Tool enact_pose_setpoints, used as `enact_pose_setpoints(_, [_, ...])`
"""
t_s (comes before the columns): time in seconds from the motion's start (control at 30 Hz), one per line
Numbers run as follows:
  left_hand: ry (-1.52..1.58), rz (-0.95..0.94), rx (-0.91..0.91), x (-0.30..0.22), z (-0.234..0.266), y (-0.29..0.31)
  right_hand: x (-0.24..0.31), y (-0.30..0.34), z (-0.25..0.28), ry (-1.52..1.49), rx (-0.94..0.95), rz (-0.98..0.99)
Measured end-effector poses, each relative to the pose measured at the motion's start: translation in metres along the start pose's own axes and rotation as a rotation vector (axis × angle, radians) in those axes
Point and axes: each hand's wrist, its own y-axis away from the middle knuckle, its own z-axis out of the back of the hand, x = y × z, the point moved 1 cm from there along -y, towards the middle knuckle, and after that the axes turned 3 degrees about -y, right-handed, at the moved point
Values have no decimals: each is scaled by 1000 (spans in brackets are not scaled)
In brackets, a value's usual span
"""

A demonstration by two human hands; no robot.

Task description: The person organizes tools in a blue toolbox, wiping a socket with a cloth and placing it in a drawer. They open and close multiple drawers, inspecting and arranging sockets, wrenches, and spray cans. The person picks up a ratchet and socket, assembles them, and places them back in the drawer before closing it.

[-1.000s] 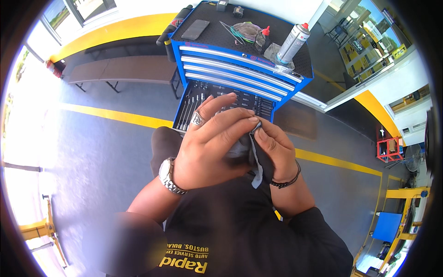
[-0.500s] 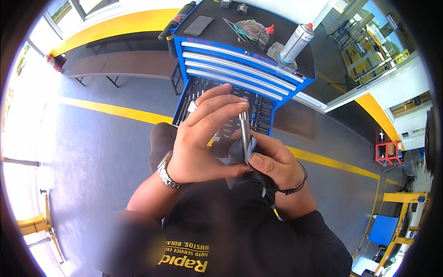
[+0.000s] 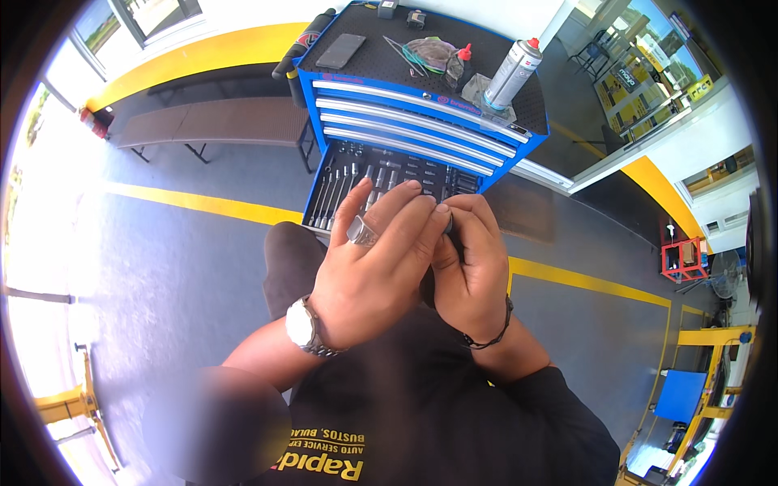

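My left hand (image 3: pixel 377 259), wearing a ring and a metal watch, curls its fingers forward until they meet my right fingertips. My right hand (image 3: pixel 472 267), with a dark cord bracelet, is closed in a pinch beside it. Between the fingertips shows a small dark piece (image 3: pixel 449 223); the rest of what I hold is hidden behind my left fingers. Beyond my hands, the lowest drawer of a blue tool chest (image 3: pixel 523 168) is pulled out. Long slim tools (image 3: pixel 334 194) and rows of small metal pieces lie in its black tray.
On the chest top stand a spray can (image 3: pixel 512 77) and a small red-capped bottle (image 3: pixel 460 66); a dark flat slab (image 3: pixel 341 51) and gloves (image 3: pixel 433 57) lie there. A long brown bench (image 3: pixel 219 121) is at the left. Yellow lines (image 3: pixel 592 283) cross the grey floor.
My left hand has swung over to the right and its fingers have closed in against my right hand. The slim chrome tool and grey cloth seen between my hands are now hidden.
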Motion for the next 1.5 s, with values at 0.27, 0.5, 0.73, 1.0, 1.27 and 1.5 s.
enact_pose_setpoints(0.27, [658, 85, 23, 21, 4, -6, -3, 4, 11, -1456, 240, -697])
enact_pose_setpoints(0.5, [960, 160, -56, 17, -11, 4, -5, 16, 17, -1295, 433, -654])
enact_pose_setpoints(0.73, [577, 187, 27, 14, 9, -3, 4, 7, 17, -1210, 295, -630])
enact_pose_setpoints(1.0, [409, 170, -23, 8, 17, -11, 6, 8, 16, -928, 313, -533])
enact_pose_setpoints(1.27, [275, 179, -27, 4, 14, -13, 3, 7, 20, -613, 338, -356])
enact_pose_setpoints(1.5, [250, 128, 6, 5, 5, -8, -6, -1, 0, -588, 121, -335])
